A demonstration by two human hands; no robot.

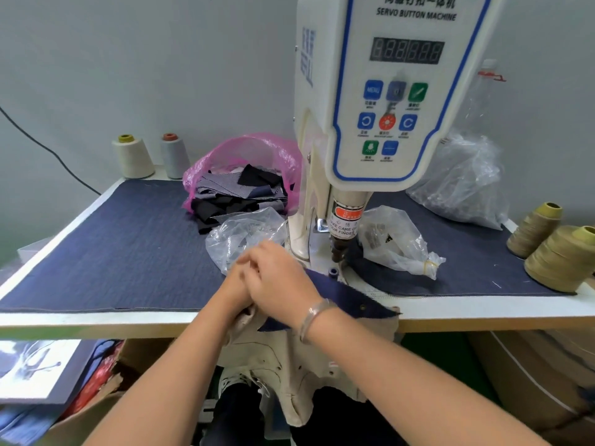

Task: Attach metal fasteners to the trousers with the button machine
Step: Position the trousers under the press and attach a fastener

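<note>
The white servo button machine (380, 101) stands at the back middle of the table, its punch head (338, 252) just right of my hands. Dark navy trousers (347, 294) with a pale lining (289, 358) hang over the table's front edge, a metal fastener (363, 306) showing on the waistband. My right hand (280, 278) lies over my left hand (236, 283), both close together at the left end of the waistband. What the fingers hold is hidden by the hands' overlap. A clear bag of fasteners (396, 243) lies right of the punch.
A pink bag of fabric scraps (244, 178) and a clear bag (244, 236) sit behind my hands. Thread cones stand at back left (133, 157) and right (560, 259). A large clear bag (463, 181) sits back right. Boxes lie under the table.
</note>
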